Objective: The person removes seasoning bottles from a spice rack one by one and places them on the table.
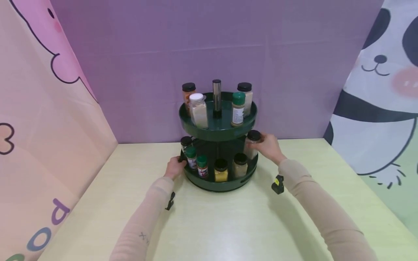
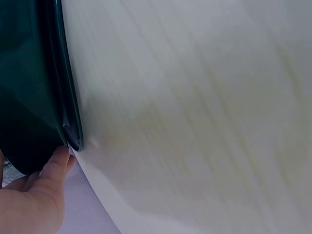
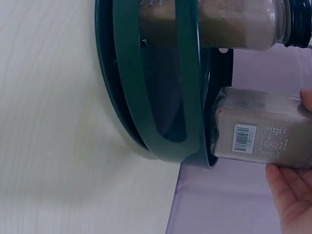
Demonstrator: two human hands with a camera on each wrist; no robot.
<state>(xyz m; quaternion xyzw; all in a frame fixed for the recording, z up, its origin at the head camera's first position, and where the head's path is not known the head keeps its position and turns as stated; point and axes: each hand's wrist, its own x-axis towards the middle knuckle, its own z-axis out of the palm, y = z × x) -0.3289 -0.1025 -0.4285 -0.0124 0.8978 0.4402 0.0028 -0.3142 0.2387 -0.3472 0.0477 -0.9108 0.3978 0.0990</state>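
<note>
A dark green two-tier turntable rack [image 1: 218, 136] stands on the table, holding several spice jars. My left hand [image 1: 175, 168] grips the left rim of its lower tray [image 1: 217, 186]; in the left wrist view the fingertips [image 2: 59, 156] press the outer wall near the base. At the right side, my right hand [image 1: 271, 148] holds a clear square spice jar [image 3: 263, 129] with a black lid and pale brown powder. Its bottom end meets the lower tray's rim in the right wrist view. Beside it in the lower tray sits another black-lidded jar [image 1: 240, 166].
On the upper tray stand a white-lidded jar [image 1: 199, 112], a green-lidded jar [image 1: 238, 110] and two black-lidded ones around a metal post [image 1: 217, 96]. Lower down are a yellow jar [image 1: 221, 172] and small green-lidded bottles [image 1: 202, 168]. A purple cloth [image 1: 147, 72] hangs behind the table.
</note>
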